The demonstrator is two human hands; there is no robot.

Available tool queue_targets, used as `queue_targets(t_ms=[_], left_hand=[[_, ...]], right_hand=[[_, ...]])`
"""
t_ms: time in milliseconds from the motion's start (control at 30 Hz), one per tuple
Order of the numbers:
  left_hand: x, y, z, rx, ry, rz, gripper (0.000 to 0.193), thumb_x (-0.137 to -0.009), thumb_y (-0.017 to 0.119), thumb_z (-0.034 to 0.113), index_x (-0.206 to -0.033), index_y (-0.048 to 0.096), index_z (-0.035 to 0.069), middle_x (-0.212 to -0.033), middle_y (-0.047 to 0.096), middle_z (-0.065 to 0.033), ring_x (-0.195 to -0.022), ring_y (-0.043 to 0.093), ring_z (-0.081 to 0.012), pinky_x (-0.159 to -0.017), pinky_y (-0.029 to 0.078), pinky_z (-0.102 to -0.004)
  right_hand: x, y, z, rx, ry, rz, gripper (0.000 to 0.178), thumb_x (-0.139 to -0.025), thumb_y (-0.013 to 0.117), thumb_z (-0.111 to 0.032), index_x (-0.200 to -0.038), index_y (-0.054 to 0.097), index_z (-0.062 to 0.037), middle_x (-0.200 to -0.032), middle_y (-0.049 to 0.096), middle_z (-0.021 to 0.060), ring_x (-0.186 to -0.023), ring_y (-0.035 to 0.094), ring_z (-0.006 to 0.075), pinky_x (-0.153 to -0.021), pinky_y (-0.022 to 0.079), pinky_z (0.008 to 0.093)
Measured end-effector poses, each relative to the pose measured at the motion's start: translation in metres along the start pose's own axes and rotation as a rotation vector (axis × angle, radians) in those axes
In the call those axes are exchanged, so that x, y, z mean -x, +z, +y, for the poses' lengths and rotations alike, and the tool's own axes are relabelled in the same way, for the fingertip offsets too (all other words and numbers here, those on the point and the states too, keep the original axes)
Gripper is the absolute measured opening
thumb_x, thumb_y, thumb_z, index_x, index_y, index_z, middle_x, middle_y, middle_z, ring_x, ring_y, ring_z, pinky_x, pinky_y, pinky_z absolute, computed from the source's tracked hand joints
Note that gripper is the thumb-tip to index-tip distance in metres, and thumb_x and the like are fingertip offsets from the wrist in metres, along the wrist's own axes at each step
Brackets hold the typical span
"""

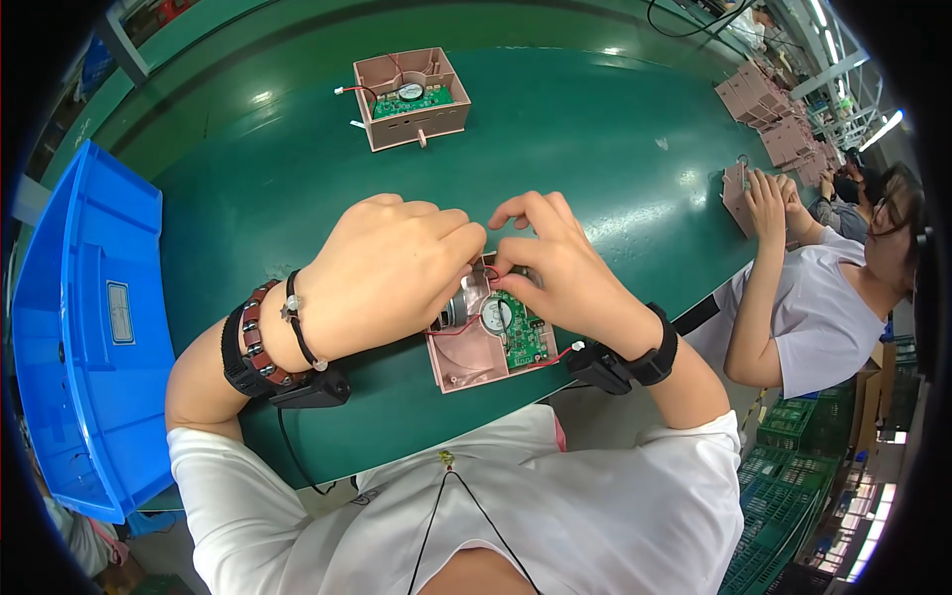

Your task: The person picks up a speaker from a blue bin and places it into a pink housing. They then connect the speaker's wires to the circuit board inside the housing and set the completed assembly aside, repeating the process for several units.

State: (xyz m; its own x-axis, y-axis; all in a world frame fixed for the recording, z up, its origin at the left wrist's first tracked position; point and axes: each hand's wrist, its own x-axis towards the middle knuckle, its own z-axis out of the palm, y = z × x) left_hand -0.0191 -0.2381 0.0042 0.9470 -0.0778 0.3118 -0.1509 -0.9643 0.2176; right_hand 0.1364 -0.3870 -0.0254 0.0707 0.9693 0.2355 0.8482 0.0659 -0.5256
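Pink housing [471, 365] lies open on the green tabletop [248, 218], just off the view's middle toward five o'clock. Over it, the left hand [392, 263] comes in at ten o'clock, fingers curled; what they hold is hidden. At one o'clock, the right hand [570, 273] has thumb and forefinger almost together by a thin red wire [493, 271]; I cannot tell whether they clamp it. This looks like seating wiring: best to steady the wall with the left fingers, work the lead gently, and leave slack. Inside, a green circuit board [528, 342] sits toward three o'clock, a silver round part [458, 307] toward ten, a pale disc [496, 317] between them. Smallest, a white plug [578, 346] pokes out at three.
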Motion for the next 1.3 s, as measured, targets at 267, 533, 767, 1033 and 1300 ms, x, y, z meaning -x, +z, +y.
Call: queue_targets(t_ms=[267, 533, 767, 1033, 1300], left_hand=[[0.001, 0.007, 0.001, 0.041, -0.009, 0.017, 0.008, -0.077, 0.061, 0.01, -0.076, 0.055, 0.005, -0.07, 0.059, -0.0078, -0.063, 0.061, -0.027, -0.056, 0.048, -0.0378], [0.001, 0.013, 0.003, 0.055, -0.04, 0.01, 0.01, -0.076, 0.062, 0.012, -0.076, 0.056, 0.004, -0.069, 0.059, -0.008, -0.059, 0.061, -0.0278, -0.054, 0.048, -0.0376], [-0.003, 0.015, -0.001, 0.087, -0.052, -0.027, 0.009, -0.075, 0.065, 0.013, -0.077, 0.058, 0.007, -0.07, 0.059, -0.0059, -0.059, 0.061, -0.0269, -0.053, 0.048, -0.0367], [-0.004, 0.016, -0.004, 0.114, -0.069, -0.058, 0.01, -0.075, 0.067, 0.015, -0.078, 0.06, 0.009, -0.071, 0.059, -0.0033, -0.061, 0.061, -0.0254, -0.053, 0.048, -0.0359], [0.001, 0.008, 0.009, 0.057, -0.107, -0.03, 0.01, -0.074, 0.069, 0.017, -0.077, 0.062, 0.01, -0.074, 0.059, -0.0033, -0.063, 0.06, -0.0244, -0.057, 0.047, -0.0366]], right_hand=[[-0.004, -0.005, 0.006, -0.006, -0.02, -0.083, 0.013, -0.07, 0.072, -0.002, -0.077, 0.061, -0.0055, -0.109, 0.053, 0.0074, -0.098, 0.047, 0.0261, -0.086, 0.041, 0.0364], [0.005, 0.0, 0.0, -0.135, 0.086, 0.05, 0.012, -0.073, 0.07, -0.005, -0.081, 0.062, -0.005, -0.107, 0.054, 0.0079, -0.096, 0.047, 0.0255, -0.083, 0.04, 0.0343], [0.007, 0.009, 0.001, -0.068, 0.031, 0.173, 0.013, -0.073, 0.073, -0.009, -0.079, 0.062, -0.007, -0.104, 0.054, 0.0072, -0.095, 0.047, 0.0258, -0.083, 0.039, 0.0379], [0.01, 0.015, 0.011, -0.122, 0.074, 0.119, 0.014, -0.073, 0.073, -0.006, -0.081, 0.062, -0.0053, -0.107, 0.054, 0.0079, -0.096, 0.047, 0.0249, -0.083, 0.041, 0.0355], [0.01, 0.013, -0.002, -0.012, 0.055, 0.186, 0.015, -0.072, 0.074, -0.007, -0.08, 0.061, -0.0061, -0.107, 0.054, 0.0069, -0.098, 0.047, 0.0256, -0.084, 0.041, 0.0358]])
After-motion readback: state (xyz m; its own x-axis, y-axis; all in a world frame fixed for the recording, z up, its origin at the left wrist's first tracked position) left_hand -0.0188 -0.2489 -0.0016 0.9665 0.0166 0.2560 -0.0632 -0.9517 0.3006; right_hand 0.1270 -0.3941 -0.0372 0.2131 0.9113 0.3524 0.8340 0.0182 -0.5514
